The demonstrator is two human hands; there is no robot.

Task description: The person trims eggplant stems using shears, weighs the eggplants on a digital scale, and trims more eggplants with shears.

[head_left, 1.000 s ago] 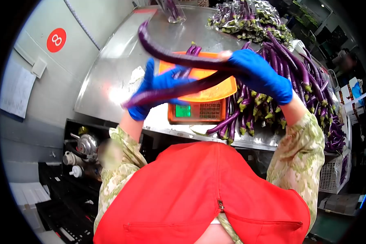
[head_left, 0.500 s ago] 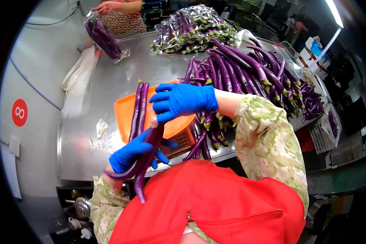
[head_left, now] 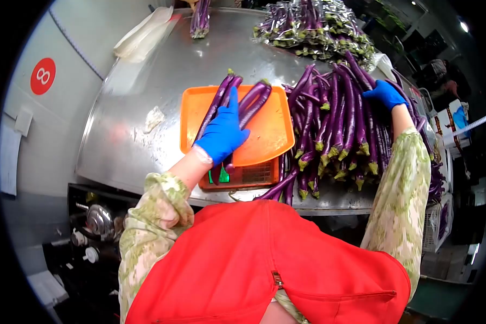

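My left hand [head_left: 221,132], in a blue glove, is over the orange tray [head_left: 272,141], its index finger stretched between two pairs of long eggplants. Its thumb and fingers close around the right-hand pair of eggplants [head_left: 254,102], which lies slantwise on the tray. The other pair of eggplants [head_left: 215,108] lies along the left side, partly under the hand. At the far right of the eggplant pile [head_left: 337,116], my right hand [head_left: 384,95], also blue-gloved, closes over an eggplant [head_left: 360,71]. Its fingertips are partly hidden.
The tray rests on an orange-framed scale [head_left: 248,177] with a green display. Bagged eggplants [head_left: 318,27] are stacked at the back of the metal table [head_left: 140,97]. A white plastic bag [head_left: 144,35] lies at the left edge. Another person's hand holds eggplants [head_left: 200,20] at the far side.
My left hand has brought its eggplants down onto the tray. My right hand has moved from above the tray to the pile at right. My view has shifted.
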